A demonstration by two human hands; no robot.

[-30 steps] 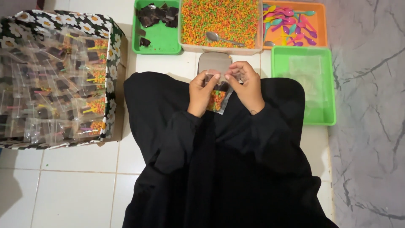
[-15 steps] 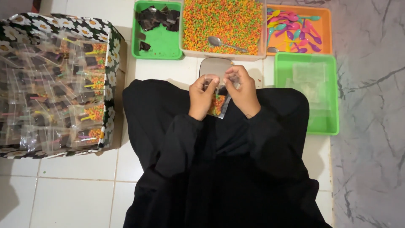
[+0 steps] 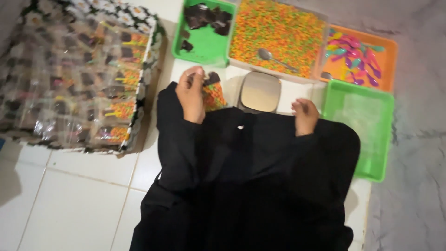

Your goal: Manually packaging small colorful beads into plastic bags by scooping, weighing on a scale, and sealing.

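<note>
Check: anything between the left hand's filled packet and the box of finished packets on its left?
Nothing visible. The left hand holds the filled packet above bare white floor; the floral box of packets sits open-topped just left, with only its rim between.

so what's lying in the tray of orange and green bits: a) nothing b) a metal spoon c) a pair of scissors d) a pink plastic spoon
b: a metal spoon lies on the orange and green bits in the middle tray; the coloured plastic spoons sit in the orange tray beside it.
</note>
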